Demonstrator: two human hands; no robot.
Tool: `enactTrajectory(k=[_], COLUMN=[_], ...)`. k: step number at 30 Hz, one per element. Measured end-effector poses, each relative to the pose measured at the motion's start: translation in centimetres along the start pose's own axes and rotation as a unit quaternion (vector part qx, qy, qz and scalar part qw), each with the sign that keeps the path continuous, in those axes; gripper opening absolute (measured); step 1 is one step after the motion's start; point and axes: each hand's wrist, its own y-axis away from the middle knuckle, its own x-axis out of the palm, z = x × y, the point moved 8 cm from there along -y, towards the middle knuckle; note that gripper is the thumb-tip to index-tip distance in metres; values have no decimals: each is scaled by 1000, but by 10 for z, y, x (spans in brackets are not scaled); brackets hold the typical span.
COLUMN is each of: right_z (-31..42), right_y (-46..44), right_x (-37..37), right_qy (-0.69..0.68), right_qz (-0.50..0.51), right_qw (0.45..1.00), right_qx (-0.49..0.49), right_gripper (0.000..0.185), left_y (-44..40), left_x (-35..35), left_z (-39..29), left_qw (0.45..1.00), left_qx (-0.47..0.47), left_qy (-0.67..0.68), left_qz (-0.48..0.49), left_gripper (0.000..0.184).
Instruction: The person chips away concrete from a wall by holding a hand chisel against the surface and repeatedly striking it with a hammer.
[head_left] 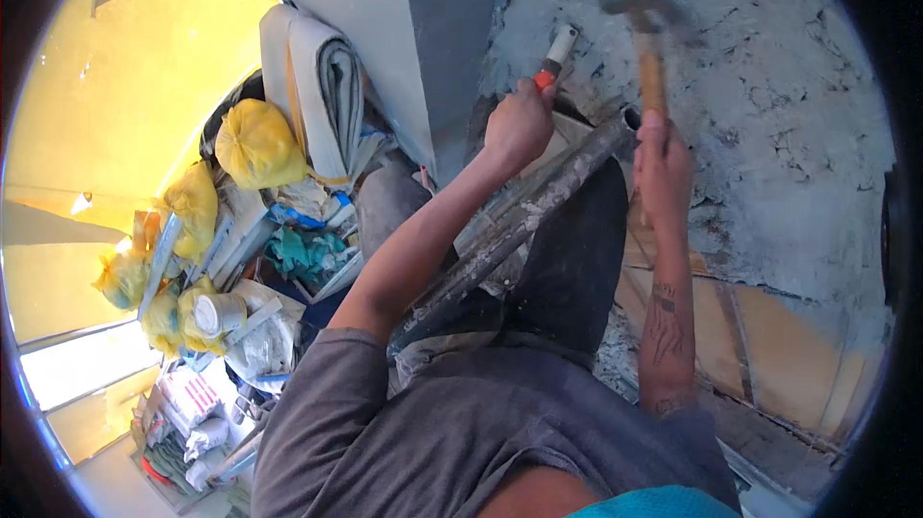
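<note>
My left hand (520, 126) is closed around a short rod-like tool (561, 47) with an orange and black grip and a pale end; its exact kind I cannot make out. The pale end points toward the rough grey wall (769, 124). In my right hand (664, 172) is a hammer (652, 71), held by its wooden handle. The hammer's head is raised and smeared by motion, to the right of the rod-like tool and apart from it. A dirty, plaster-spattered tube (538, 210) runs diagonally between my legs, its hollow end close to my right hand.
At the left are several yellow bags (258, 145), a rolled pale sheet (332, 85), a white bucket (220, 314) and mixed debris. A pale wall corner (385, 27) stands beside the rough wall. Tan panels (784, 345) lie at the lower right.
</note>
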Motion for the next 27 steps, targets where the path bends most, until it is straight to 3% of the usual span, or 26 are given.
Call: enactTrajectory(k=[4, 6, 8, 10, 11, 13, 14, 16, 17, 20, 21, 22, 23, 24, 25, 26, 27], right_z=[-26, -17, -11, -11, -8, 4, 2, 13, -6, -25, -25, -41, -43, -31, -34, -43, -34], right_y=[-4, -15, -13, -5, 5, 14, 15, 20, 12, -15, -25, -18, -22, -18, -8, 14, 30], right_x=[12, 31, 33, 26, 18, -3, -3, -16, -6, 7, 22, 34, 31, 26, 17, 11, 1], right_qy=[-72, 161, 168, 51, 53, -96, -91, -189, -189, 40, 133, 219, 320, 320, 189, 54, 60], right_qz=[-27, -70, -31, 92, 93, 24, 27, -69, -70, -133, 28, 185, 137, 130, 168, 204, 205], right_qw=[996, 971, 968, 992, 992, 995, 995, 974, 974, 977, 989, 956, 931, 930, 968, 968, 967], right_qx=[-49, -161, -187, 70, 69, 16, 17, -104, -105, -161, -54, 60, -113, -126, -4, 133, 141], right_gripper=[61, 59, 60, 60, 60, 58, 58, 57, 57, 57, 56, 54, 52, 52, 50, 49, 49], left_y=[-1, -1, 1, -2, -1, -3, -2, 1, 1, 1, 0, 1, -7, -15, -17, -10, -3], left_x=[4, 5, 6, 4, 5, 3, 5, 5, 3, 4, 8, 10, 7, -2, -4, 2, 9], left_z=[-1, 0, 1, 1, 3, 1, 1, 0, -2, -1, 4, 8, 10, 9, 13, 20, 28], left_qw=[1000, 1000, 1000, 1000, 1000, 1000, 1000, 999, 999, 999, 999, 1000, 1000, 999, 1000, 1000, 999], left_qx=[-6, -12, 0, -6, -13, -20, -26, -32, -30, -37, -37, -24, -7, -2, -12, -25, -30], left_qy=[-3, -1, -15, -10, -6, -5, -8, -7, -12, -14, -14, -2, 10, 11, 6, 1, 7], left_qz=[11, 6, -3, -6, -3, -8, -6, -2, 0, 4, 3, -4, -19, -32, -18, 10, 18], left_gripper=[43, 43, 43, 43, 43, 43, 43, 43, 43, 44, 44, 46, 48, 48, 47, 46, 46])
